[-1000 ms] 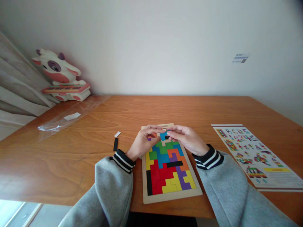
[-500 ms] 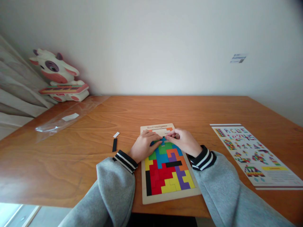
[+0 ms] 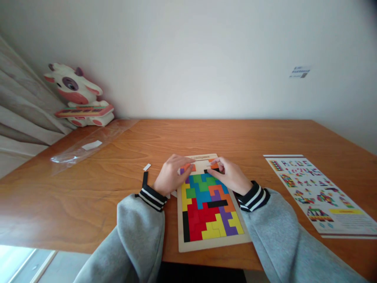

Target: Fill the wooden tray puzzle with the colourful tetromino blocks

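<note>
Beneath both hands lies a wooden puzzle board filled with red, yellow, blue, green, purple, orange and black block pieces. My left hand is over its upper left edge, fingers stretched and thumb apart, with nothing visible in it. Orange and purple pieces show partly behind its fingertips. My right hand hovers at the upper right, thumb and forefinger spread near a black piece. Below the hands sit joined blue and green pieces. Bare wood shows in the upper part, between the hands.
Left of the board lie a loose black strip and a small white slip. A clear plastic bag and a cow toy keyboard are at the far left. On the right lies a printed pattern sheet.
My hands have drawn apart: the left moved left from the middle of the board, and the right thumb and forefinger spread. More blue and green pieces are uncovered. The view shifted slightly.
</note>
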